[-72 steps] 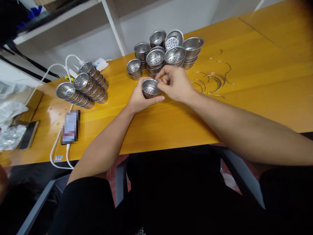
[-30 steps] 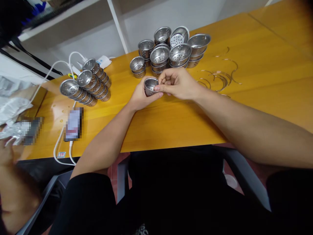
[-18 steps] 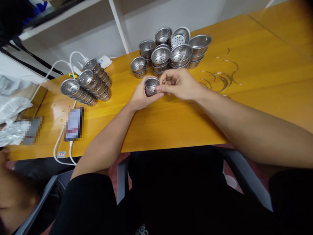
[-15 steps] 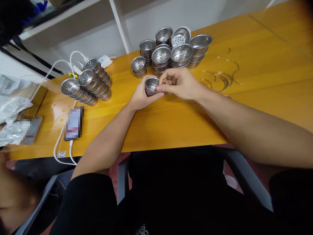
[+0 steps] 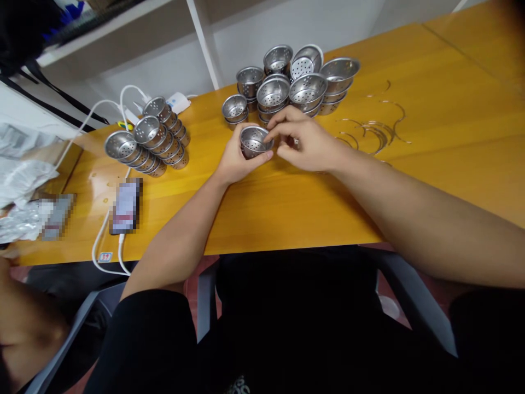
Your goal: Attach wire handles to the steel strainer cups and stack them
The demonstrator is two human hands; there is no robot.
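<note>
My left hand [image 5: 235, 160] is wrapped round a small perforated metal strainer cup [image 5: 256, 140], with its mouth facing up toward me. My right hand [image 5: 302, 139] is at the cup's right side. Its index fingertip reaches over the rim to the inner wall, and the thumb stands apart from the fingers. I see nothing held in it. Just behind both hands stand stacked perforated cups [image 5: 308, 90]. Several thin curved metal wires [image 5: 379, 135] lie on the table to the right of my right hand.
More stacked strainer cups [image 5: 150, 134] stand at the left, near a power strip [image 5: 178, 102] and white cables. A phone [image 5: 126, 206] on a cable lies in front of them. Plastic bags [image 5: 24, 169] and another person's arm [image 5: 28, 312] are at the far left.
My right thumb and fingers, pinched together at the cup's rim before, have spread apart. The index finger now points into the cup. My left hand still holds the cup, tilted slightly more toward me.
</note>
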